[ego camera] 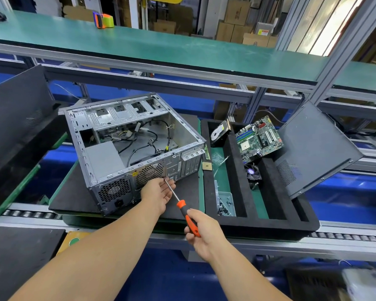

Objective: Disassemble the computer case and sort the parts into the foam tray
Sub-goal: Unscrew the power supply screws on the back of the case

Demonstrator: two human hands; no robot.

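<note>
Now right hand (pixel 204 233) is gripping screwdriver (pixel 183 208), tip at case (pixel 126 148) rear by the fan grille; left hand (pixel 159 192), fingers relaxed, is steadying the shaft. Tray (pixel 269 222) sits right of case. Tip may slip, screw may drop.

Factory assy line: roller conveyor (pixel 30 214), alu-frame shelf (pixel 139 43), stacked cartons (pixel 234 25) behind.

right hand (pixel 201 232) grips screwdriver (pixel 183 207) — tip at case (pixel 126 146) rear | left hand (pixel 159 192) cupped beneath

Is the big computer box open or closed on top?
Open. The computer case has no cover on its upper side, so its cables and bare metal floor show.
</note>
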